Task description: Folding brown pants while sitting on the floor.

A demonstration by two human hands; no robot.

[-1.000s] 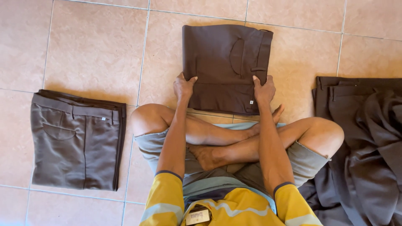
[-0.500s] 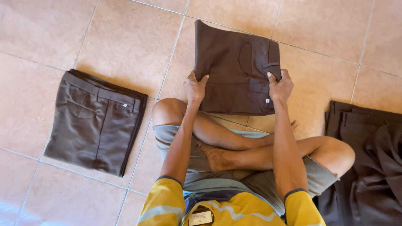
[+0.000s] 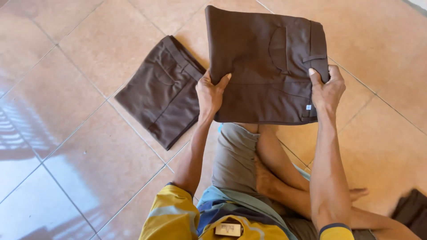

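I am gripping the folded dark brown trousers point(image 3: 267, 66) by their near edge, left hand point(image 3: 210, 94) and right hand point(image 3: 328, 89) pinching a corner each, lifting them above my crossed legs. I judge stacking comes next, needing square alignment over the folded pair point(image 3: 160, 91) lying left on the glossy tiled floor point(image 3: 80, 164).

Folded trousers point(image 3: 267, 66) now lifted leftward

Folded trousers point(image 3: 267, 66) before crossed legs point(image 3: 267, 173), second folded pair point(image 3: 160, 91) left
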